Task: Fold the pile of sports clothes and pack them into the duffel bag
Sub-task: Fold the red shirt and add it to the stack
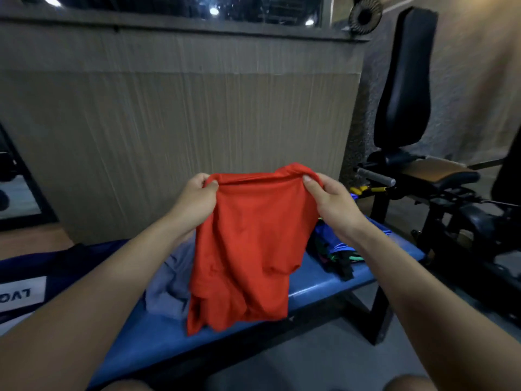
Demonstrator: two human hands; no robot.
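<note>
Head view: left hand (194, 201) and right hand (331, 201) pinching red garment (248, 249)

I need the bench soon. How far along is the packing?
Early on, it seems. Nothing visibly folded. Both hands, left hand and right hand, pinch the red shirt by its top edge, hanging over the blue bench. A grey garment and a dark, multicoloured heap lie unfolded; the navy duffel bag waits at left.
</note>
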